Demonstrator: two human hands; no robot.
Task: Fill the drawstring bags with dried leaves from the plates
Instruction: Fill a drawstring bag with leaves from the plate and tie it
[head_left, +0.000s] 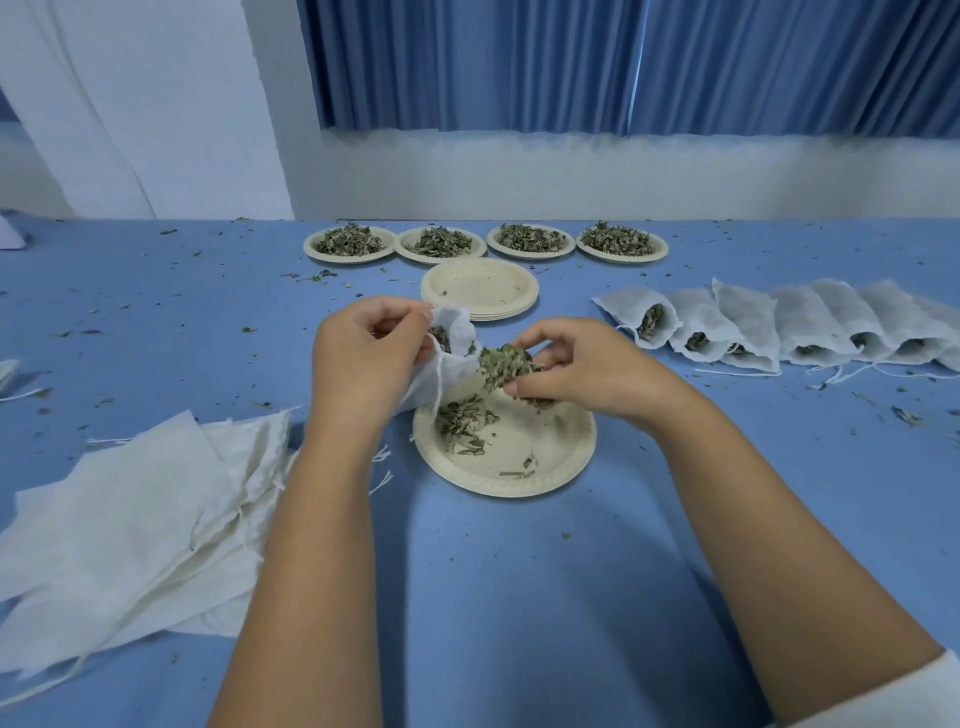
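Fingers (527, 385) of my right hand (587, 371) are pinching dried leaves (506, 364) mid-frame. My left hand (363, 358) is gripping the drawstring bag (457, 322) over the plate (519, 457).

No legible writing in view.
The round beige paper plates (550, 447) at centre, white fabric drawstring bags (748, 317) at right and blue table cover (519, 571) bore no lettering.

Lower part of drawstring bag (457, 364) hid behind left hand (363, 358). Far rim of near plate (519, 467) covered by right hand (587, 364) and clump of leaves (506, 364). Row of filled bags (810, 327) ran off right edge; count unclear. Pile of empty bags (130, 530) cut by left edge. Plate count in stack (478, 288) too fine to tell.
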